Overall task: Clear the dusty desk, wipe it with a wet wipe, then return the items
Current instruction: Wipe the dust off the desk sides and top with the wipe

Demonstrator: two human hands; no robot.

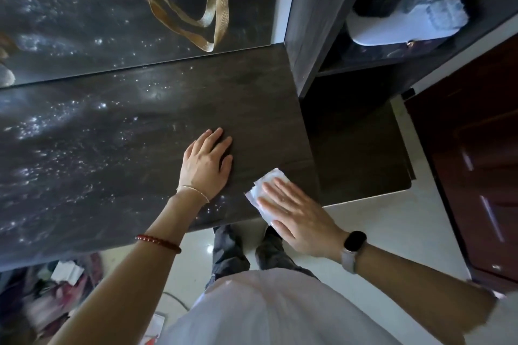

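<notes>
Wiping the dark desk (117,154) with a white wipe (266,190) at its near right corner.

The right hand (297,218) lies flat on the wipe, fingers spread and straight, pressing it to the desk rather than pinching it; one edge of the wipe pokes out past the fingertips. The left hand (206,161) rests just beside it, palm down, fingers loosely apart, holding nothing. Left of that hand the desk is speckled with pale dust, while the patch around the hands looks plain and dark. A mirror (84,22) stands along the desk's far edge, with tan straps (213,8) hanging before it. A shelf unit (308,36) rises at the desk's right end, holding a white bundle (406,22).
</notes>
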